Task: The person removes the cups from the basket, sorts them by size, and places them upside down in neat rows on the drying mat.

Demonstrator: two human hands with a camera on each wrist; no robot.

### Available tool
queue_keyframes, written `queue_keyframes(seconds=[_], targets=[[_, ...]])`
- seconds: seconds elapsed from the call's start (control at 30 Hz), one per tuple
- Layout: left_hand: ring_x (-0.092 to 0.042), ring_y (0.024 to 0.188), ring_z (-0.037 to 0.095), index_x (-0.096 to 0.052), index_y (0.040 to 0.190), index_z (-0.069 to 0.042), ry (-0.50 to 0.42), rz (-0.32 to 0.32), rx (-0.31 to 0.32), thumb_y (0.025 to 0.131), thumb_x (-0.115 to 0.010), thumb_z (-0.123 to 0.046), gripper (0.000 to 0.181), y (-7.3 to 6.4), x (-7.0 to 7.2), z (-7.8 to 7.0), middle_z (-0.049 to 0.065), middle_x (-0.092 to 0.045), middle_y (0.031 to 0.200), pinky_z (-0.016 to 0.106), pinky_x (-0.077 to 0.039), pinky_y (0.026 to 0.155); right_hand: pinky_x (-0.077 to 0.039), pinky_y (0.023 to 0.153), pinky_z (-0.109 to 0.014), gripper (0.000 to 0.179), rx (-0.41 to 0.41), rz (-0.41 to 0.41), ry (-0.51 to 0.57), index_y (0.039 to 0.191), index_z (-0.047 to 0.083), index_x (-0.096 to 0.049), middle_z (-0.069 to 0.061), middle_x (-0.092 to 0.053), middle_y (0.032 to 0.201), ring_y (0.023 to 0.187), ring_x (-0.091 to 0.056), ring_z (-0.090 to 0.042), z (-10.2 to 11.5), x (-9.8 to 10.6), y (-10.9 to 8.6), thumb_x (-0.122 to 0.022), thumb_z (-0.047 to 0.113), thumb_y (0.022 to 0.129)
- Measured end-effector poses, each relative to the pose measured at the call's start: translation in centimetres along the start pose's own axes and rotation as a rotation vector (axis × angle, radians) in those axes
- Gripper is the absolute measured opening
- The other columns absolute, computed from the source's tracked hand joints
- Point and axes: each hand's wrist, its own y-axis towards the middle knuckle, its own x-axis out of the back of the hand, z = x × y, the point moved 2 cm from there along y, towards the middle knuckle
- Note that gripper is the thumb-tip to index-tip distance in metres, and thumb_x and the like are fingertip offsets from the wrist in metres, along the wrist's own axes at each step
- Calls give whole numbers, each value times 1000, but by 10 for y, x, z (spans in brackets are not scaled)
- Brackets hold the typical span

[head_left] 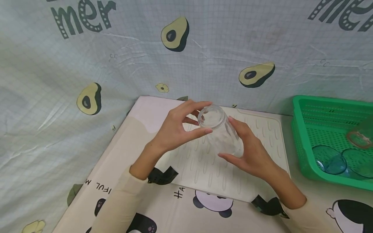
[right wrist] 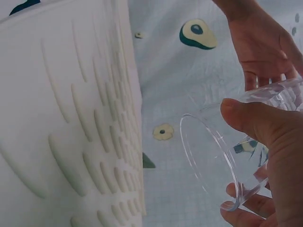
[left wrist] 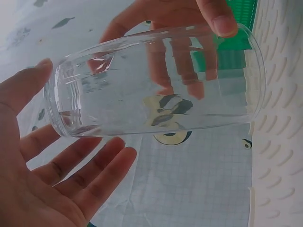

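Observation:
A clear drinking glass (head_left: pixel 225 139) is held upside down and tilted above a cream ribbed drying tray (head_left: pixel 201 174), its thick base uppermost. My left hand (head_left: pixel 177 124) holds the base end between thumb and fingers; in the left wrist view, its lower fingers spread beside the glass (left wrist: pixel 128 104). Lower down, near the wide rim, my right hand (head_left: pixel 250 149) grips the side. The right wrist view shows the right thumb (right wrist: pixel 246 116) on one side of the glass (right wrist: pixel 213 142) and fingers round the other. The glass looks see-through, with nothing visible inside.
At the right stands a green plastic basket (head_left: pixel 303 155) with bluish glasses (head_left: pixel 329 161) and another clear glass (head_left: pixel 361 136) in it. A printed cloth (head_left: pixel 209 74) hangs behind the table. Black straps (head_left: pixel 163 176) circle both wrists.

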Motion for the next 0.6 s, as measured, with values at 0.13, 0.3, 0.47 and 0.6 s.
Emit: queue_keyframes(seconds=[0.13, 0.3, 0.47, 0.6], targets=[[-60, 101, 19, -51, 135, -4, -12, -17, -12, 80, -77, -10, 61, -2, 1, 3, 5, -61, 115, 35, -53, 84, -47, 89, -52, 93, -29, -31, 45, 148, 0, -20, -20, -36, 143, 125, -45, -35, -3, -1, 3, -70, 42, 82], [-57, 111, 23, -48, 139, -6, -13, -28, 31, 81, -75, -8, 63, -12, 5, 14, 10, -58, 125, 39, -48, 92, -47, 88, -52, 99, -87, -96, 47, 149, 4, -14, -21, -33, 146, 125, -46, -39, -4, -3, 8, -75, 40, 79], [-52, 118, 20, -49, 138, -9, 77, -24, 127, 83, -75, -12, 62, -29, 12, 31, 8, -54, 132, 37, -44, 96, -45, 91, -52, 117, -127, -153, 64, 150, 10, -9, -20, -28, 148, 131, -39, -39, -4, -7, 17, -89, 6, 65], [-47, 124, 18, -51, 136, -8, 171, -10, 205, 83, -76, -18, 59, -45, 18, 48, 2, -53, 134, 39, -40, 101, -44, 91, -53, 121, -142, -197, 82, 150, 13, -7, -21, -28, 148, 132, -38, -38, -5, -10, 25, -89, -1, 61]])
